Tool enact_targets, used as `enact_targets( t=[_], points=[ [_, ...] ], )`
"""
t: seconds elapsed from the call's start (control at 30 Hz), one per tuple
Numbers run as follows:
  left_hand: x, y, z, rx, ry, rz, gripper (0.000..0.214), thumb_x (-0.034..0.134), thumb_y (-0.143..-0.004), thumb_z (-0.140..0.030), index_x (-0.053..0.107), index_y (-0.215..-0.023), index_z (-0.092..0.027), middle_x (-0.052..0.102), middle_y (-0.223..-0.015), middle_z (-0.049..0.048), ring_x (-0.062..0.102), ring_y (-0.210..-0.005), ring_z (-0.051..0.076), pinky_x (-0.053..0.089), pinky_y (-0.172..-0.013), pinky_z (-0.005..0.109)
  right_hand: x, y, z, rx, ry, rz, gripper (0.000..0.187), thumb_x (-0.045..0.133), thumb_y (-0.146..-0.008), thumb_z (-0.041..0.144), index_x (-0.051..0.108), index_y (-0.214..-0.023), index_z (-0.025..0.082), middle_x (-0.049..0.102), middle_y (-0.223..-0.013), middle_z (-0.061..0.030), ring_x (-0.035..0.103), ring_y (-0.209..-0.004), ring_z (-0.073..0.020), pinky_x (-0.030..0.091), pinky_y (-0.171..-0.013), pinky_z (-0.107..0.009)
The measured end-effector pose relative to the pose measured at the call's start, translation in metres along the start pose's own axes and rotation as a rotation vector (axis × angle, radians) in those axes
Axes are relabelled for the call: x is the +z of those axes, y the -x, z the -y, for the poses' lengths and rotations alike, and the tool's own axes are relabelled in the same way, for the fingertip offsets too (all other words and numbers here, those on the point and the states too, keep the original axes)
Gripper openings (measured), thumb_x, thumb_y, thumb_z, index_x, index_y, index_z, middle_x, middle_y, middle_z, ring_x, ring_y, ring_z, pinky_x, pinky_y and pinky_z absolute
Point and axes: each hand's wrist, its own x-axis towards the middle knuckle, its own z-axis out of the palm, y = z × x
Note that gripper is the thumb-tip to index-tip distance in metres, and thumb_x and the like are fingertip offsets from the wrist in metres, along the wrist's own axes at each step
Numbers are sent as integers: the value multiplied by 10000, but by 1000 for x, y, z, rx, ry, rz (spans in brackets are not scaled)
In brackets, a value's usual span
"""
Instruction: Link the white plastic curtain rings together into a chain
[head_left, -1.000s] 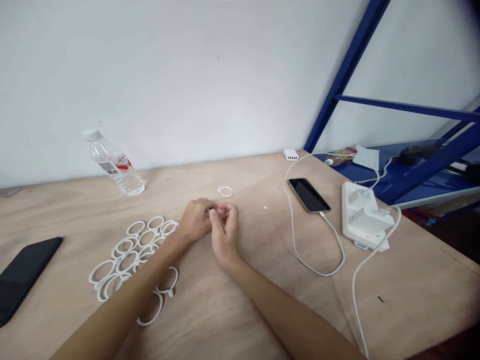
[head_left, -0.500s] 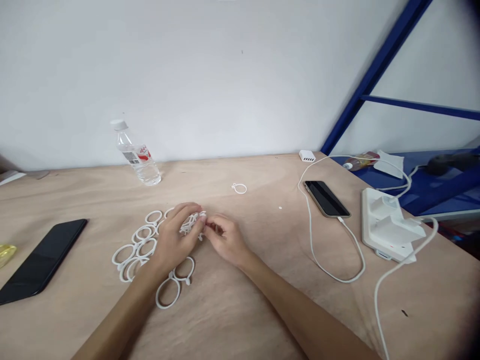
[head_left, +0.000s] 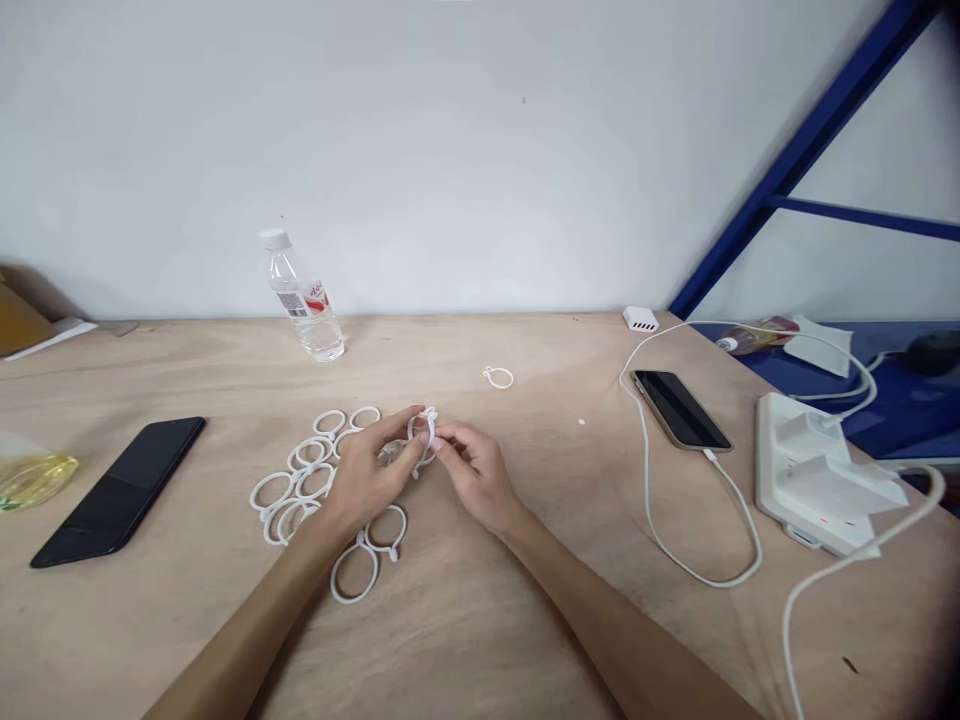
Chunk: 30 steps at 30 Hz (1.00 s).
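Observation:
Between my left hand (head_left: 367, 475) and my right hand (head_left: 476, 478), a white plastic ring (head_left: 424, 436) stands up, pinched by the fingertips of both. Part of it is hidden behind my fingers. Just left of my left hand lies a linked heap of similar white plastic rings (head_left: 298, 480) on the plywood table (head_left: 480, 620). Below my left wrist lies a joined pair of rings (head_left: 371, 556). A single small ring (head_left: 498, 377) lies apart, beyond my hands.
A black smartphone (head_left: 118, 491) lies at left, a clear bag with yellow contents (head_left: 34, 480) beyond it. A water bottle (head_left: 302, 300) stands at the back. At right are a cabled phone (head_left: 680, 410), a white charging dock (head_left: 814, 475) and a blue metal frame (head_left: 810, 150).
My hands have lifted a ring from the heap's right side and now hold it upright between them. The view has turned left, shifting everything in the picture to the right.

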Motion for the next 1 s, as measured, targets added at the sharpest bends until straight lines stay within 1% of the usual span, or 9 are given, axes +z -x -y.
enact_targets(
  t=[0.13,0.27,0.4,0.5,0.57,0.7,0.8,0.87,1.0],
  points=[
    [-2,-1,2,52,-21,46,510,652,-762,-439,605,-1198,-179,699,-1088,75,651,-992,237,494,-909,363,0,-1,-2,12,-19,-15,167,527,-848,249,682,-861,188,672,-796,-26,578,-725,-158,438,-671,-267],
    [-6,-2,4,98,-116,56,445,640,-774,-439,633,-1141,-187,719,-1015,58,665,-933,231,505,-852,343,-1,-2,-1,44,-79,-41,165,533,-837,248,687,-826,192,691,-813,-26,588,-723,-159,436,-663,-268],
    [-7,0,3,255,-262,37,337,578,-820,-380,641,-1089,-188,728,-907,37,674,-805,189,506,-732,278,-1,-3,-1,57,-114,-64,143,562,-813,246,690,-788,189,693,-823,-31,594,-735,-160,430,-660,-269],
    [-5,2,0,379,-324,-3,307,560,-809,-318,637,-1064,-165,715,-810,27,654,-695,156,494,-664,245,-1,-4,-3,116,-194,-140,156,600,-796,282,682,-896,196,684,-812,-28,604,-739,-166,443,-657,-274],
    [-4,3,-2,419,-342,12,300,545,-796,-286,638,-1045,-148,698,-768,24,633,-649,144,487,-639,238,-1,-5,-3,120,-220,-159,177,606,-798,304,682,-919,199,680,-816,-30,608,-753,-171,452,-666,-281],
    [-2,4,-5,366,-339,66,312,522,-769,-261,641,-1033,-144,690,-760,21,625,-646,147,483,-631,241,-2,-6,-2,52,-192,-138,139,598,-806,278,705,-797,190,674,-824,-41,605,-778,-176,454,-683,-284],
    [-1,4,-5,311,-333,79,340,519,-759,-270,637,-1056,-151,697,-780,20,633,-674,159,481,-643,248,-3,-7,-1,50,-175,-139,131,597,-801,250,708,-765,191,657,-773,-31,590,-744,-165,444,-667,-277],
    [-2,4,-6,307,-337,99,324,518,-765,-276,640,-1036,-146,684,-771,21,620,-659,155,470,-637,250,-5,-8,0,53,-176,-143,132,599,-791,232,712,-737,190,649,-749,-27,582,-729,-162,439,-666,-278],
    [-5,3,-12,333,-348,191,232,492,-782,-249,644,-931,-156,613,-697,-3,558,-606,133,440,-611,244,-8,-9,0,73,-200,-130,137,611,-766,205,729,-696,195,662,-733,-30,590,-728,-167,443,-673,-283]
  ],
)
